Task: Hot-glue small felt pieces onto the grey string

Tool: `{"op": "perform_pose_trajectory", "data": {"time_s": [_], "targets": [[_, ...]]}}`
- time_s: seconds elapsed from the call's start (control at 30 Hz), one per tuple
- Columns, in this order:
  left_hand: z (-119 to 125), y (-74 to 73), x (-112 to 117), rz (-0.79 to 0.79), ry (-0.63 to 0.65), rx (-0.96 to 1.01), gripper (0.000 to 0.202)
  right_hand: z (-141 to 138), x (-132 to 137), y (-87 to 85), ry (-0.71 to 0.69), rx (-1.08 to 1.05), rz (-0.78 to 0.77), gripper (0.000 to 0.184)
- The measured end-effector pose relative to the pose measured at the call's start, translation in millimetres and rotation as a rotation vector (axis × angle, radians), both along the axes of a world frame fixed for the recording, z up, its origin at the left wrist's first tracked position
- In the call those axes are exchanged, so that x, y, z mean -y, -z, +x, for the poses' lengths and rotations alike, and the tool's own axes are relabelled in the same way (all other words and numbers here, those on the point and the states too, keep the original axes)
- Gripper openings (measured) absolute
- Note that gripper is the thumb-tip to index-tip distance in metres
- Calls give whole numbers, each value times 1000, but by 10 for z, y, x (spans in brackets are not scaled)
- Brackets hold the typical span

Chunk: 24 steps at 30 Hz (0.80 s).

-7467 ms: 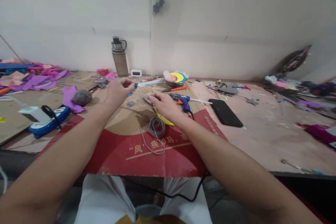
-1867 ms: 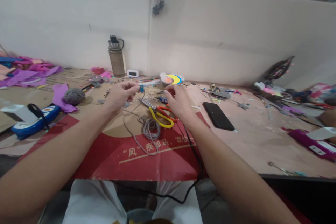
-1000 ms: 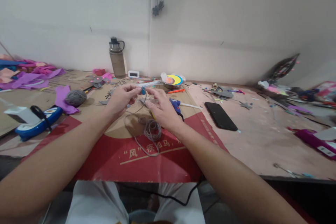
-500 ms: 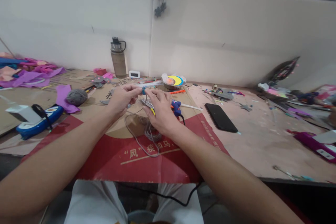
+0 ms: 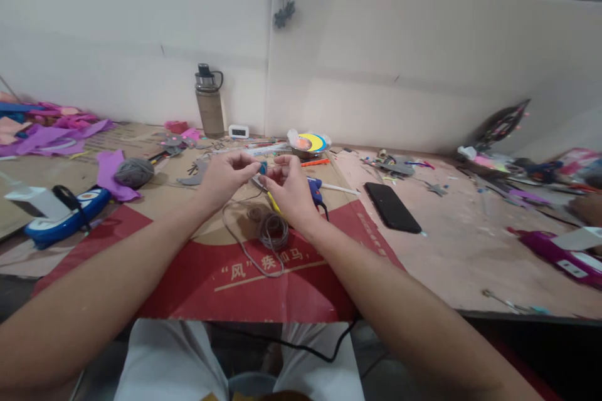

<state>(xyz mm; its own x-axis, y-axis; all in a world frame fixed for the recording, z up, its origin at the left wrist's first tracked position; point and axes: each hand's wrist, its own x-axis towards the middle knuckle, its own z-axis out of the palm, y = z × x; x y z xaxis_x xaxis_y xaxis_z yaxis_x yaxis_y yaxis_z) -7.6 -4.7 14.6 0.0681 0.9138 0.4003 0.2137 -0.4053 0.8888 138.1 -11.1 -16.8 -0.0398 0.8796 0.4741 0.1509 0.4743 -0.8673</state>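
Observation:
A small blue piece [image 5: 263, 167] is pinched between the thumb and fingers of my left hand [image 5: 224, 180]. Close beside it on the right, my right hand [image 5: 294, 191] has its fingers curled in toward the piece; what they grip is hidden. Below the hands, a loose coil of grey cord [image 5: 273, 231] lies on the red and brown cardboard [image 5: 188, 288], with one strand looping up toward my fingers. A blue glue gun [image 5: 315, 187] lies partly hidden behind my right hand, and something yellow [image 5: 273, 202] shows under that hand.
A ball of grey yarn [image 5: 134, 172] and a blue power strip [image 5: 68, 216] are on the left. The water bottle [image 5: 209, 106] and a small white clock [image 5: 239, 131] stand at the back. To the right lie a black phone [image 5: 392, 207] and a purple power strip [image 5: 559, 257].
My right hand has turned and its fingers have drawn slightly away from the blue piece, showing more of it and of the cord coil. My left hand keeps its pinch; the view shifts slightly.

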Motion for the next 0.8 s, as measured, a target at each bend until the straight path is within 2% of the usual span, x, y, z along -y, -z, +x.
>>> {"op": "perform_pose_trajectory", "data": {"time_s": [0.1,0.27,0.5,0.63,0.8], "targets": [[6,1,5,6,-24,-11,12,20,-5,-15,23,-9,-4,26],[14,-11,13,-6,-49,-17,9,57,25,-63,114,141,137,23],[10,13,-1,-11,5,-47,7,96,23,-121,159,231,145,15],[3,15,4,40,25,-112,9,111,33,-145,182,262,146,14],[7,-5,21,27,31,-112,10,118,29,-134,202,257,188,20]]}}
